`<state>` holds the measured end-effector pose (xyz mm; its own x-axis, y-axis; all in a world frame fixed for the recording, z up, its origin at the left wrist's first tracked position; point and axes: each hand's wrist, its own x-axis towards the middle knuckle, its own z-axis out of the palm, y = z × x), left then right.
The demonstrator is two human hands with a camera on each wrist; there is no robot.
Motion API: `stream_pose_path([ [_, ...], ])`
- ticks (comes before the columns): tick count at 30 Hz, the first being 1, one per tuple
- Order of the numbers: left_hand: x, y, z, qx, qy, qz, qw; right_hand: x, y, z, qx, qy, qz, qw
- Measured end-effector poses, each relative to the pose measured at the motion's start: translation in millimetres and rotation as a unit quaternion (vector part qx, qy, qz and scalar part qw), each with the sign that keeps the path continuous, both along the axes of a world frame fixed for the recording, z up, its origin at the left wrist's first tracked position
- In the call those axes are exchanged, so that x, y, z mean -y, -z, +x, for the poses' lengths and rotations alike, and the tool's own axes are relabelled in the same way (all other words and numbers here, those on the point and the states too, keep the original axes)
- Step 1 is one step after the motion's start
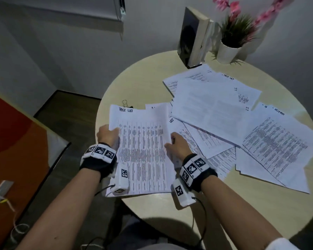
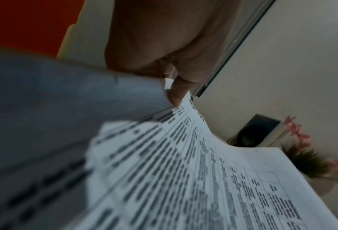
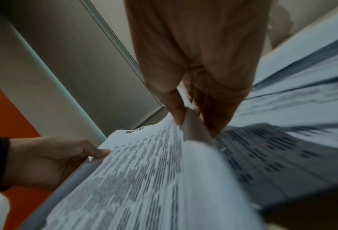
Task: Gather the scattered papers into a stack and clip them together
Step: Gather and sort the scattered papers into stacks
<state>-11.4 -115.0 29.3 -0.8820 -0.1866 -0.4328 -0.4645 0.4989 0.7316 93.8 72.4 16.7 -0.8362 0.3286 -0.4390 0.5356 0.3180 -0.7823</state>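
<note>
A thin stack of printed sheets (image 1: 143,150) headed "Task List" is held over the left edge of the round table (image 1: 139,83). My left hand (image 1: 109,135) grips its left edge, thumb on top (image 2: 176,95). My right hand (image 1: 177,143) pinches its right edge between thumb and fingers (image 3: 186,118). More printed papers (image 1: 215,112) lie scattered and overlapping across the middle and right of the table. A binder clip (image 1: 126,103) with wire handles lies on the table just beyond the held stack's top left corner.
An upright book (image 1: 192,37) and a white pot with a green plant and pink flowers (image 1: 229,46) stand at the table's back edge. An orange panel (image 1: 13,138) and dark floor lie to the left. Cables hang below the table.
</note>
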Motion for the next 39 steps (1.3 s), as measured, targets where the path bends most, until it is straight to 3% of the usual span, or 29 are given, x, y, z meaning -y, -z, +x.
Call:
stream_pose_path([
  [2, -3, 6, -1, 0.026, 0.013, -0.069, 0.997, -12, 6, 3, 0.034, -0.019, -0.021, 0.999],
  [5, -27, 1, -19, -0.014, -0.002, -0.088, 0.996, -44, 4, 2, 0.020, 0.109, -0.135, 0.985],
  [8, -80, -5, -48, -0.079, 0.089, -0.022, 0.993, -88, 3, -5, 0.018, 0.265, -0.191, 0.945],
  [10, -126, -8, -61, -0.052, 0.155, 0.019, 0.986, -115, 6, -3, 0.018, 0.356, -0.248, 0.901],
  [12, -172, -3, -72, -0.009, 0.220, 0.001, 0.976, -137, 13, 2, 0.015, 0.398, -0.280, 0.874],
  [15, -228, 8, -89, 0.023, 0.293, -0.077, 0.953, -153, 19, 11, 0.052, 0.405, -0.312, 0.858],
  [22, -281, 40, -120, 0.002, 0.341, -0.186, 0.921, -168, 33, 4, 0.100, 0.382, -0.362, 0.844],
  [25, -285, 41, -124, -0.059, 0.298, -0.095, 0.948, -171, 32, -3, 0.091, 0.373, -0.376, 0.844],
  [27, -278, 30, -122, -0.064, 0.219, -0.005, 0.974, -173, 34, -5, 0.097, 0.357, -0.370, 0.852],
  [29, -263, 25, -121, -0.069, 0.162, 0.032, 0.984, -174, 32, -11, 0.077, 0.335, -0.390, 0.854],
  [32, -245, 31, -109, -0.034, 0.210, 0.076, 0.974, -173, 22, -34, 0.006, 0.323, -0.429, 0.844],
  [34, -237, 32, -91, 0.034, 0.313, 0.087, 0.945, -179, 20, -51, -0.034, 0.401, -0.413, 0.817],
  [36, -232, 28, -82, 0.109, 0.391, 0.077, 0.911, -189, 14, -58, -0.037, 0.482, -0.324, 0.813],
  [37, -230, 26, -86, 0.121, 0.395, 0.086, 0.907, -200, 13, -58, -0.031, 0.504, -0.262, 0.823],
  [39, -232, 22, -106, 0.086, 0.357, 0.094, 0.926, -222, 3, -55, -0.015, 0.523, -0.146, 0.840],
])
